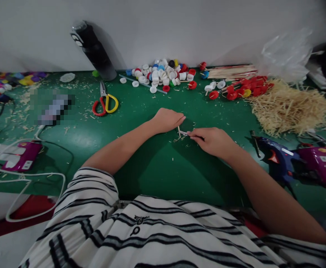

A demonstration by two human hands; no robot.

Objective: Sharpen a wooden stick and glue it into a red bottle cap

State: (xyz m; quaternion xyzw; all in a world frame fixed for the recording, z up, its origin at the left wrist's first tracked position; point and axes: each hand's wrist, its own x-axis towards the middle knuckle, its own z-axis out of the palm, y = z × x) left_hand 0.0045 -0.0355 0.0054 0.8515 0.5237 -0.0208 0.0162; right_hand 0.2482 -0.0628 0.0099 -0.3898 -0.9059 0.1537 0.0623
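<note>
Near the middle of the green table, my left hand (168, 120) is closed, its fingertips pinching a short thin wooden stick (179, 130) that points down to the tabletop. From the right, my right hand (214, 139) grips a small, slim, pale blade-like tool (183, 133) between thumb and forefinger. Its tip meets or nearly meets the lower part of the stick; contact is too small to tell. Fine wood shavings (179, 139) lie around that spot. The inner fingers of my left hand are hidden.
Beyond my hands are scissors (106, 101), a black bottle (94, 52) and a pile of bottle caps (163, 74). Wooden sticks (230, 72), red caps (232, 92) and a straw-like heap (290, 106) lie right, above a glue gun (281, 156). A white cable (63, 182) loops left.
</note>
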